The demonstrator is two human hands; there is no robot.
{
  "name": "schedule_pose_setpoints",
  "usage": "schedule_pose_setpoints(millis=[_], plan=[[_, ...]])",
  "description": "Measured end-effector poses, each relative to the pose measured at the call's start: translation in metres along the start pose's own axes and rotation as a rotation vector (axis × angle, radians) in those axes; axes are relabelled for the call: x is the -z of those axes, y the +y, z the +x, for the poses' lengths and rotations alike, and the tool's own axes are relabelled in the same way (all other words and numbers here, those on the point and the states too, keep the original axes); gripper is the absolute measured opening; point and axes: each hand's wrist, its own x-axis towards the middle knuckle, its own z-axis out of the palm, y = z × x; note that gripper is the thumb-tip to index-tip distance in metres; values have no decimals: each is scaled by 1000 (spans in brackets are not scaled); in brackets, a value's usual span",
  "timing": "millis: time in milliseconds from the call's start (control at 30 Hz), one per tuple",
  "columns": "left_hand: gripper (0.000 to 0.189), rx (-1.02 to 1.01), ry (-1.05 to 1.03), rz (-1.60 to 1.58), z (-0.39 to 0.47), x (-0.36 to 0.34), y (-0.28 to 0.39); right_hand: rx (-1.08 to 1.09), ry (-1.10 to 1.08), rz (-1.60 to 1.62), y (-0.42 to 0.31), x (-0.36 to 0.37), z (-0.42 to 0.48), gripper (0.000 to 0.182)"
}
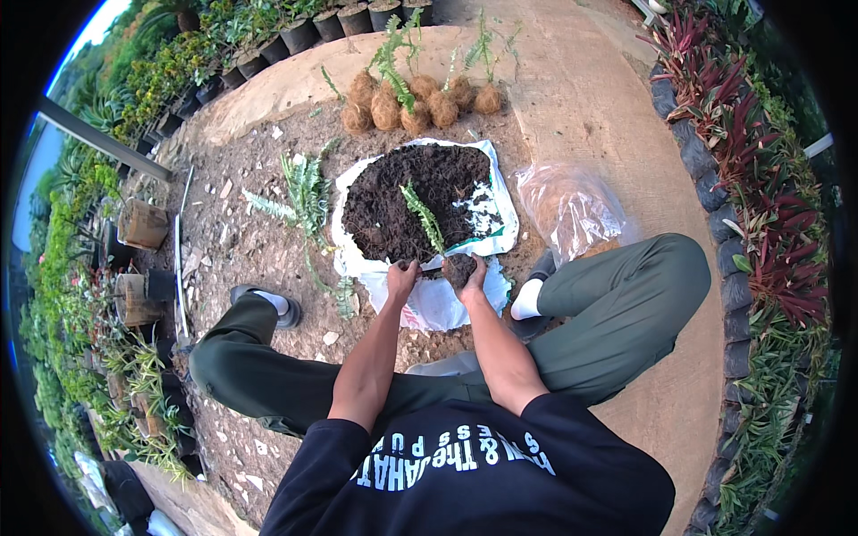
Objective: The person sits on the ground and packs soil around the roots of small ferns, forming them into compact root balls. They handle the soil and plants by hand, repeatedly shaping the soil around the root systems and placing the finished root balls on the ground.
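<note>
My right hand (pixel 471 280) cups a dark ball of soil (pixel 460 270) from which a single fern frond (pixel 425 218) rises. Beside it on the left, my left hand (pixel 403 280) is closed on a thin dark strand or tool that spans towards the soil ball; which it is, I cannot tell. Both hands are at the near edge of an opened white sack (pixel 506 221) that bears a heap of dark potting soil (pixel 402 201). Cut fern fronds (pixel 305 191) lie on the ground left of the sack. Right of it sits a clear plastic bag of brown fibre (pixel 570 211).
Beyond the sack stand several fibre-wrapped balls (pixel 415 117), some with fern fronds. Potted plants (pixel 298 33) line the far and left sides; a row of black bags with red-leaved plants (pixel 727 231) runs along the right. A white rod (pixel 178 268) lies at the left.
</note>
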Motion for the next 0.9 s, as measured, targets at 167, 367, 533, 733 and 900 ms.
schedule_pose_setpoints(millis=[167, 367, 533, 733, 900], plan=[[42, 47, -92, -295, -8, 5, 19, 23, -66, -40, 0, -8, 6, 51], [66, 334, -406, -756, -23, -8, 83, 306, -80, -453, 7, -42, 17, 38], [53, 231, -345, -630, -11, 1, 83, 627, -315, -1051, 16, -72, 6, 37], [49, 150, -120, -628, -12, 0, 69, 656, 70, -826, -10, -58, 21, 23], [48, 127, -47, -571, -12, 0, 60, 687, 549, -1147, -23, -46, 7, 20]])
